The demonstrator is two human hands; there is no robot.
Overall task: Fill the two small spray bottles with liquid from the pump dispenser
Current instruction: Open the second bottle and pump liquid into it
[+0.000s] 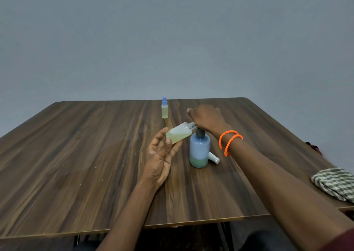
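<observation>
Matt wood-grain table, translucent plastic bottle, checked cloth.

Wooden table: pump dispenser, 1 capped spray bottle, white cap, checked cloth.

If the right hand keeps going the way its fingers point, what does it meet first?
Probably nothing: the right hand, resting on the pump bottle, points far-left. The capped spray bottle stands nearest that line, though depth is unclear.

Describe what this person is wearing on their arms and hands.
Both forearms are bare, with no gloves, rings or watch visible. The right wrist carries two bright orange beaded bangles. A dark maroon sleeve edge shows at the right upper arm, in the lower right corner. The left hand and right hand wear nothing.
</observation>
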